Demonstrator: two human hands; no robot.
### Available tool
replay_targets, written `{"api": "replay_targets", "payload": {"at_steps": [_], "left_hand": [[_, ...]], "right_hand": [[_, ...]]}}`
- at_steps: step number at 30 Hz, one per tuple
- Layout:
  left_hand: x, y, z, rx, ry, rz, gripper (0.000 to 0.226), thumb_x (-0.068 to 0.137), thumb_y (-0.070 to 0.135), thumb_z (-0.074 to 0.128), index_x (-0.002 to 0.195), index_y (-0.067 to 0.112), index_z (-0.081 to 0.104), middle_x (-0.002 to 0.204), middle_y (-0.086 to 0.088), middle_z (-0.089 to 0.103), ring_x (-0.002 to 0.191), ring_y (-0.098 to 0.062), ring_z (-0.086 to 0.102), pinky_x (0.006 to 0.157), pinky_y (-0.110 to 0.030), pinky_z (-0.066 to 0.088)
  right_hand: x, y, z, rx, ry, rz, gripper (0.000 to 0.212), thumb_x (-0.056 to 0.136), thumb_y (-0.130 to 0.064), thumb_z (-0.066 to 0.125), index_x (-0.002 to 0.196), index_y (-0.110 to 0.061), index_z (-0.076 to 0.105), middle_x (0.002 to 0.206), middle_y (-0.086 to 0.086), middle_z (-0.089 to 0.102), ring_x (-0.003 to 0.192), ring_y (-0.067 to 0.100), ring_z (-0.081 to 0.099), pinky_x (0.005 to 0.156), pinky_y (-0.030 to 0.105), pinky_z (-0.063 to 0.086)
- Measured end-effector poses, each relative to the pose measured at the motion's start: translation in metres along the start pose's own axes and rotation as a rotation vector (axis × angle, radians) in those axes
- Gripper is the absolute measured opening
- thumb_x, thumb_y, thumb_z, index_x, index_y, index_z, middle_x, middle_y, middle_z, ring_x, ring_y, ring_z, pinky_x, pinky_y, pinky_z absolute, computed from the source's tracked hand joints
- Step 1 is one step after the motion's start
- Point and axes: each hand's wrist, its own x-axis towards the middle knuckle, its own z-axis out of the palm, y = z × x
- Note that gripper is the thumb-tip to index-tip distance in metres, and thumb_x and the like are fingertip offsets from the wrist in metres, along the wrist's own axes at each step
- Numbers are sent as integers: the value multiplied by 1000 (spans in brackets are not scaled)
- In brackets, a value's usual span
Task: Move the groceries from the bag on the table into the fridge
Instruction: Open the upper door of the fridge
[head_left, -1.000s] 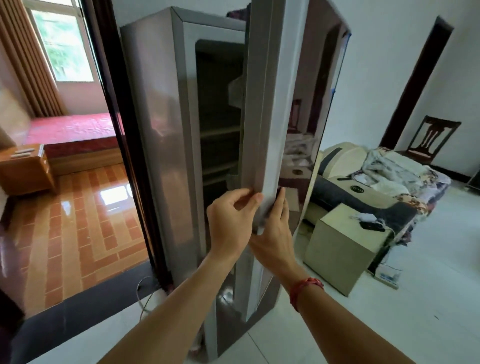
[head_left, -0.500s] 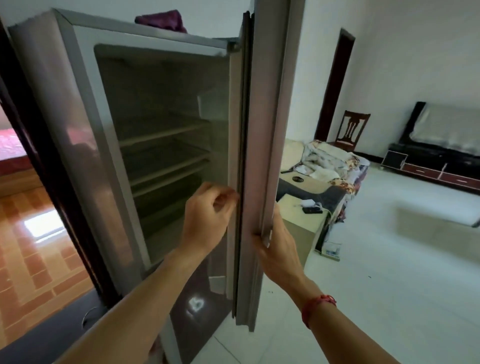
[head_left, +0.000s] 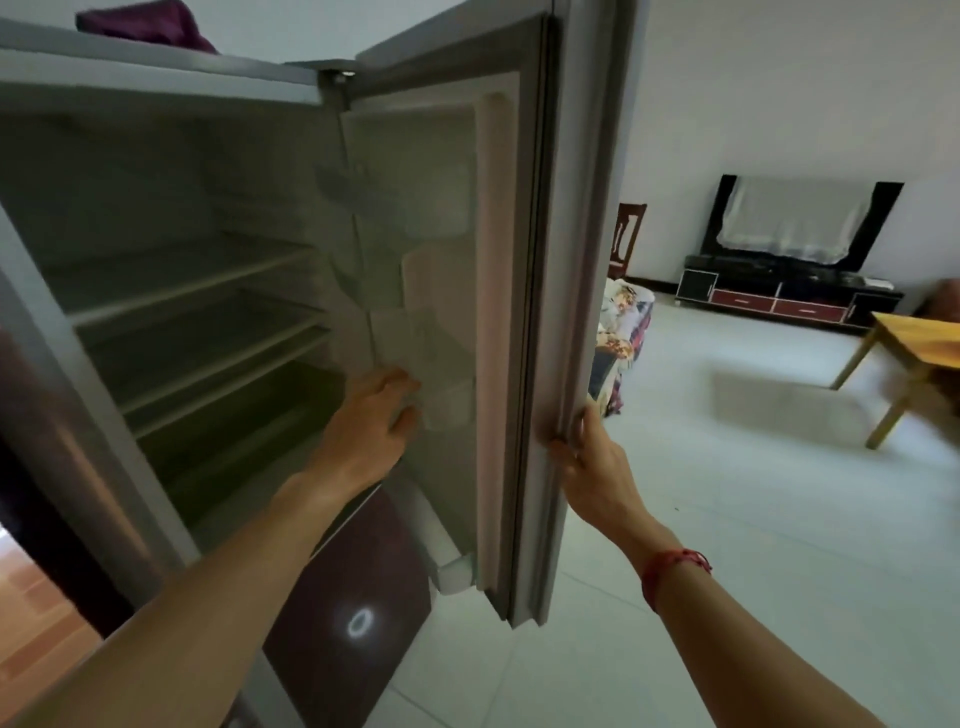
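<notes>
Fridge open, no groceries in yet; right grip clasps door edge, left grip relaxed, touching door bin.

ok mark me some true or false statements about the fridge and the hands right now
1. The fridge door stands open. True.
2. The right hand hangs free of the door. False: it grips the door's outer edge.
3. The left hand holds a grocery item. False: it holds nothing and touches the door's inner side.
4. The fridge shelves in view hold no groceries. True.
5. The red cord is on the left wrist. False: it is on the right wrist.
</notes>
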Motion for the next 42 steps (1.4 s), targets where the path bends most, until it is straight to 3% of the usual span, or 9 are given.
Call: {"api": "replay_targets", "payload": {"at_steps": [6,12,15,19,24,28,32,36,42], "left_hand": [[32,9,23,-26,2,105,22,86,13,70,107,14,75,120,-13,63,115,-32,56,101,-38,43],[64,35,47,-39,-8,212,13,84,17,70,94,13,77,97,-8,70,98,-30,61,84,-36,49],[78,44,63,-68,15,253,11,82,19,71,90,14,77,89,-5,69,89,-28,63,75,-33,50],[97,61,90,-39,85,308,11,82,20,68,86,16,77,80,-5,68,78,-27,64,62,-33,51],[124,77,126,15,121,361,35,87,31,45,93,13,75,78,-8,63,76,-32,60,53,-37,52],[143,85,149,43,136,380,21,86,7,62,104,11,73,78,-7,60,77,-32,58,48,-36,51],[165,90,170,66,169,433,39,76,-9,70,111,8,71,82,-6,64,79,-32,59,69,-39,55],[188,92,190,90,186,472,47,73,-11,67,117,5,68,89,-8,67,83,-32,63,93,-38,46],[213,95,212,117,136,490,57,72,-4,71,128,5,61,107,-8,65,101,-29,63,112,-47,31]], "right_hand": [[20,27,-21,-3,114,77,55,101,-13,43,148,-33,22,119,1,58,94,26,62,80,35,55],[49,47,-37,52,268,177,39,102,-16,42,138,-29,38,124,13,65,98,30,66,85,45,56],[56,50,-45,112,283,192,51,102,-15,43,148,-29,26,140,13,55,116,30,60,100,47,51],[64,59,-54,62,246,160,64,102,-12,43,157,-24,12,154,5,37,138,25,41,110,29,31],[101,88,-68,41,127,202,75,98,-5,43,157,-30,6,165,-3,13,150,25,21,119,50,26],[135,101,-81,51,88,241,81,95,2,44,158,-29,4,165,-3,8,151,24,14,121,48,22],[168,111,-89,36,106,277,84,92,1,49,158,-25,3,164,5,16,148,28,22,118,43,26],[200,121,-95,53,81,311,88,91,1,49,158,-24,-2,158,11,28,134,33,44,104,39,45],[241,132,-102,117,43,342,95,86,2,54,157,-28,-2,163,5,17,143,33,32,111,45,40]]}}
